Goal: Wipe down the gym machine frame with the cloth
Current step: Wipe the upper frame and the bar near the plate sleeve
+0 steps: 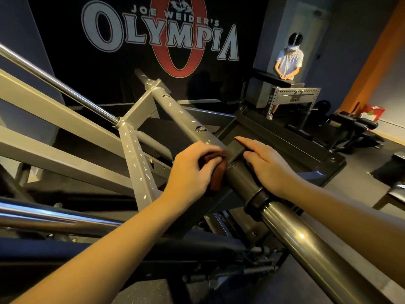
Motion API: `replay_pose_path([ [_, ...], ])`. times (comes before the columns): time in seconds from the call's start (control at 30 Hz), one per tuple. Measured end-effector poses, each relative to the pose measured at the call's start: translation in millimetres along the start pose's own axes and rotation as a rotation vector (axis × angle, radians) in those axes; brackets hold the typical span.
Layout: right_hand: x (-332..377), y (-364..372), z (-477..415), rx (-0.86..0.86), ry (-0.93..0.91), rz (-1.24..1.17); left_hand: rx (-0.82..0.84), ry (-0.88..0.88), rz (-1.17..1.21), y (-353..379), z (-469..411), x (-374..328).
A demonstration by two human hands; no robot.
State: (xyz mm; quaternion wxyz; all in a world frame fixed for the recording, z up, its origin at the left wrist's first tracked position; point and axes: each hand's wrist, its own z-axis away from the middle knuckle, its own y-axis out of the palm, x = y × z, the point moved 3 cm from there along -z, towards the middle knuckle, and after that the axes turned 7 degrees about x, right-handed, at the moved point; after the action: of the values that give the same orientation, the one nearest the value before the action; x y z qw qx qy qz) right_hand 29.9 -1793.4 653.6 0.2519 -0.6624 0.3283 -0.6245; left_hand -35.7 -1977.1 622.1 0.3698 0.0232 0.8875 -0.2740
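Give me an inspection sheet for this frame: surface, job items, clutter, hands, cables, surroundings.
Surface: grey frame tube, paint dotted with pale flecks; further down, a black collar and then a chrome rail.
Job's things: brown cloth, pressed against the tube's left side.
Clutter: nothing seen.
Hands: left hand grips the cloth; right hand rests on the tube, fingers straight.
Cables: nothing seen.
Surroundings: Olympia banner on the back wall; another person stands at a bench rack; dark floor.
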Motion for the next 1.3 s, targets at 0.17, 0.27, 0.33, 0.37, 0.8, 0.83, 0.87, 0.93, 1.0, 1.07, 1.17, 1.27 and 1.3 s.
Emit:
replay_pose_path([
  [0.17, -1, 1, -1, -0.017, -0.007, 0.005, -0.018, -0.200, -0.057, -18, 33, 33],
  [0.27, 0, 1, 0, -0.026, -0.010, -0.008, -0.059, -0.075, -0.030, 4, -12, 2],
  [0.33, 1, 2, 0, -0.032, -0.013, -0.015, -0.082, -0.029, 0.008, 17, -37, -14],
  [0.37, 0, 2, 0, -0.033, -0.013, -0.015, -0.095, -0.017, 0.015, 20, -41, -17],
  [0.8, 1, 2, 0, -0.034, -0.022, -0.010, -0.160, -0.057, -0.012, 23, -24, -19],
  [0.83, 1, 2, 0, -0.036, -0.024, -0.020, -0.175, -0.019, -0.005, 29, -30, -28],
  [0.87, 0, 2, 0, -0.038, -0.023, -0.025, -0.188, 0.003, -0.001, 31, -30, -30],
  [0.93, -1, 2, -1, -0.036, -0.017, -0.016, -0.178, 0.022, -0.010, 24, -16, -19],
  [1.0, -2, 2, -2, -0.032, -0.016, 0.009, -0.139, -0.014, -0.057, 9, 9, 0],
  [1.07, -3, 2, -2, -0.038, -0.016, 0.022, -0.074, -0.112, -0.124, -6, 37, 15],
  [1.17, 0, 1, -1, -0.044, -0.011, 0.039, 0.070, -0.353, -0.318, -32, 64, 34],
  [1.27, 6, 2, -2, -0.055, -0.009, 0.114, 0.197, -0.597, -0.253, -56, 66, 44],
  [1.3, 9, 2, -3, -0.058, 0.000, 0.158, 0.196, -0.604, -0.170, -57, 60, 41],
])
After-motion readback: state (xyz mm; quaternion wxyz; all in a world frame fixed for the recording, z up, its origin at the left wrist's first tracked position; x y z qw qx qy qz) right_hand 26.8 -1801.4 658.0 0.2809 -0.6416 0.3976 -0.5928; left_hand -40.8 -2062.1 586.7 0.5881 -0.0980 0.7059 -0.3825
